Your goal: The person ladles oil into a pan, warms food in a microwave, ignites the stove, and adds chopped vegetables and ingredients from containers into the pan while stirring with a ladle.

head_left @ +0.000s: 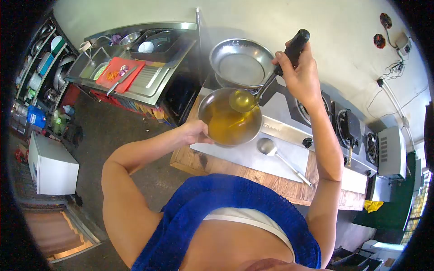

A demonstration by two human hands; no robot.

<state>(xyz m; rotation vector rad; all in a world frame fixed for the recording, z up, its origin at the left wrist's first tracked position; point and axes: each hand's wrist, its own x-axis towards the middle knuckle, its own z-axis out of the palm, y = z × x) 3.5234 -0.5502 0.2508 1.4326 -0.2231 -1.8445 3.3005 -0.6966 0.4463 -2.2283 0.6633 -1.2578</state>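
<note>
My left hand grips the near-left rim of a round metal bowl, its fingers partly hidden by the wall. Yellow-brown liquid lies in the bowl. My right hand is closed round the black handle of a ladle, raised up and to the right. The ladle's cup is over the bowl and carries yellow liquid. A second ladle, metal with a pale handle, rests on the white surface in front of the stove.
A wide steel pan sits on the stove behind the bowl. More burners run to the right. Left, by the sink, a red cutting board bears a knife and chopped pieces. A wooden counter edge is just before my body.
</note>
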